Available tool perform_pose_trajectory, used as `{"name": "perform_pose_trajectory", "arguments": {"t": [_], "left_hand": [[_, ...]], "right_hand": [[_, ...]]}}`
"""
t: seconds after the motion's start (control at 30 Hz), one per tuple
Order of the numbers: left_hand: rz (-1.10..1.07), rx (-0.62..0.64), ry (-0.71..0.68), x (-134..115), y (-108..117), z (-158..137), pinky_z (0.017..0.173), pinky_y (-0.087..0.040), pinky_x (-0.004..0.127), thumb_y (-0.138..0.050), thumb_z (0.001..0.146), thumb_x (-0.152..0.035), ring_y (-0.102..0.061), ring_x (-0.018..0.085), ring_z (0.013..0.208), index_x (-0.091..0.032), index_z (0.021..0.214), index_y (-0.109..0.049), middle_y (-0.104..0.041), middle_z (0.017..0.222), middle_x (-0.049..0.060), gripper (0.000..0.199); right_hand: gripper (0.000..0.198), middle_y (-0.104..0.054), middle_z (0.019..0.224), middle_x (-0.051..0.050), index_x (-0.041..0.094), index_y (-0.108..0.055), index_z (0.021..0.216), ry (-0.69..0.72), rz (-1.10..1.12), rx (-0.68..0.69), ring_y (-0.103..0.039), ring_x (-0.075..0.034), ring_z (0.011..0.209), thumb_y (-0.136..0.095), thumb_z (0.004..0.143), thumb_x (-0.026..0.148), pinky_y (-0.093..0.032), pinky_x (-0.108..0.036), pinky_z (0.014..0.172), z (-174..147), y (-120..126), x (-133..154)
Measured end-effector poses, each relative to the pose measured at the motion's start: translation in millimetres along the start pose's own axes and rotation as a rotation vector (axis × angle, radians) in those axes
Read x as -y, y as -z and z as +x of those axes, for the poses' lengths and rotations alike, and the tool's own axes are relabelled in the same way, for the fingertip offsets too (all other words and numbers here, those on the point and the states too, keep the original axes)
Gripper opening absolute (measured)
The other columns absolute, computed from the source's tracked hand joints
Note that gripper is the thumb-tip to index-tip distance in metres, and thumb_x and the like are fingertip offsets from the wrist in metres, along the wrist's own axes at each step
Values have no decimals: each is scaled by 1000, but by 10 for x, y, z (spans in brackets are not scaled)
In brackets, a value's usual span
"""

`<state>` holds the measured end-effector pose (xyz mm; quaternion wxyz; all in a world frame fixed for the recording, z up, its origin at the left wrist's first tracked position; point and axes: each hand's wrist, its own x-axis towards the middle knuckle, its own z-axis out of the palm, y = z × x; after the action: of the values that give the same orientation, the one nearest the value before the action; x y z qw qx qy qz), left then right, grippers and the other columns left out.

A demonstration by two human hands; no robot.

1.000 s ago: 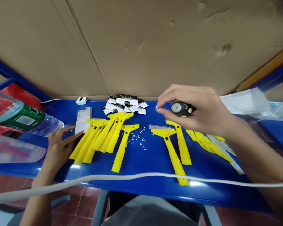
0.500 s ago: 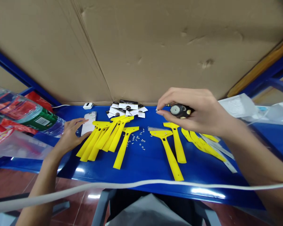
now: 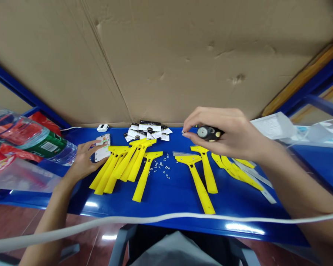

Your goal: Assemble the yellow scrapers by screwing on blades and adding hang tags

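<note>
At the left, my left hand point(image 3: 84, 159) rests with fingers apart on a smartphone point(image 3: 102, 148) lying on the blue table point(image 3: 169, 199), its screen lit. My right hand point(image 3: 224, 133) is raised over the right half of the table. Its palm holds a screwdriver point(image 3: 208, 133) with a black, yellow-spotted handle. Thumb and index finger pinch a tiny metal piece point(image 3: 183, 132), too small to name. Below are two yellow scrapers point(image 3: 198, 183), the nearer with a clear strip along its head. More yellow scraper handles point(image 3: 120, 168) lie overlapped beside the phone.
Loose small screws and nuts point(image 3: 161, 168) lie mid-table. White-and-black blade packets point(image 3: 148, 130) are piled at the cardboard wall point(image 3: 166, 74). Yellow parts and metal strips point(image 3: 238, 171) lie right. A large bottle point(image 3: 41, 138) stands left. A white cable point(image 3: 166, 218) crosses in front.
The phone's screen shows a different, more colourful picture, and my left fingers have shifted slightly on it. My right hand stays raised with the screwdriver. The view has moved a little.
</note>
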<state>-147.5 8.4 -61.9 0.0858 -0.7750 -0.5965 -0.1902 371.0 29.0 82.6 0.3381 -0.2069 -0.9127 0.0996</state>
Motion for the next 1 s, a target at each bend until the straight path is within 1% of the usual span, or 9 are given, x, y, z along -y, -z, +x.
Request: {"name": "perform_pose_trajectory", "arguments": {"t": [0.13, 0.3, 0.4, 0.5, 0.63, 0.73, 0.83, 0.93, 1.0], "left_hand": [[0, -71, -3, -94, -12, -96, 116, -44, 53, -62, 106, -48, -62, 34, 132, -18, 118, -80, -68, 142, 18, 37], [6, -106, -11, -169, -7, -194, 110, -48, 53, -60, 107, -43, -65, 32, 122, -24, 103, -85, -71, 139, 15, 32], [-3, -95, -22, -178, -3, -199, 109, -48, 56, -60, 107, -42, -65, 34, 124, -24, 103, -86, -72, 140, 16, 32], [3, -74, -17, -191, 6, -186, 108, -48, 55, -59, 107, -43, -65, 34, 125, -25, 103, -86, -71, 140, 16, 33], [16, -129, 6, -246, 41, -203, 110, -46, 55, -61, 106, -42, -67, 33, 124, -24, 108, -84, -72, 139, 16, 29], [22, -186, 14, -293, 82, -238, 107, -46, 53, -62, 106, -40, -69, 30, 114, -23, 111, -82, -74, 135, 15, 27], [26, -220, 16, -315, 110, -274, 105, -46, 50, -61, 107, -39, -68, 27, 103, -21, 113, -80, -76, 131, 15, 27], [45, -218, 41, -314, 104, -317, 104, -47, 49, -60, 108, -39, -69, 26, 102, -20, 114, -79, -77, 129, 14, 28], [65, -197, 56, -306, 87, -357, 104, -47, 49, -60, 108, -40, -70, 28, 109, -20, 113, -81, -76, 130, 14, 29]], "right_hand": [[12, -80, 111, -4, 30, -75, 110, 3, -3, 12, -76, -25, 100, -67, 103, 24, -59, -40, 88, -1, 12, -13], [11, -80, 110, -5, 29, -74, 110, -12, -27, 7, -76, -25, 101, -64, 105, 27, -59, -41, 88, -3, 13, -36], [11, -80, 109, -5, 29, -74, 109, -27, -38, -5, -76, -25, 100, -64, 106, 29, -59, -41, 88, -11, 10, -56], [10, -80, 108, -4, 29, -75, 108, -30, -43, -10, -76, -25, 97, -65, 105, 29, -58, -40, 88, -14, 11, -71], [9, -81, 105, -4, 28, -75, 106, -58, -58, -48, -76, -23, 93, -66, 105, 31, -57, -38, 85, -3, 27, -66], [14, -81, 101, -3, 27, -75, 103, -113, -78, -113, -76, -22, 90, -66, 106, 37, -58, -36, 83, 5, 52, -66], [17, -80, 96, -3, 26, -76, 100, -133, -77, -158, -75, -20, 86, -68, 105, 41, -56, -33, 80, 1, 81, -90], [16, -80, 93, -2, 25, -76, 99, -151, -68, -110, -74, -20, 83, -70, 103, 40, -54, -33, 77, -9, 102, -121], [13, -81, 96, -2, 26, -76, 100, -159, -60, -46, -74, -21, 85, -70, 103, 38, -55, -34, 79, -14, 109, -137]]}}
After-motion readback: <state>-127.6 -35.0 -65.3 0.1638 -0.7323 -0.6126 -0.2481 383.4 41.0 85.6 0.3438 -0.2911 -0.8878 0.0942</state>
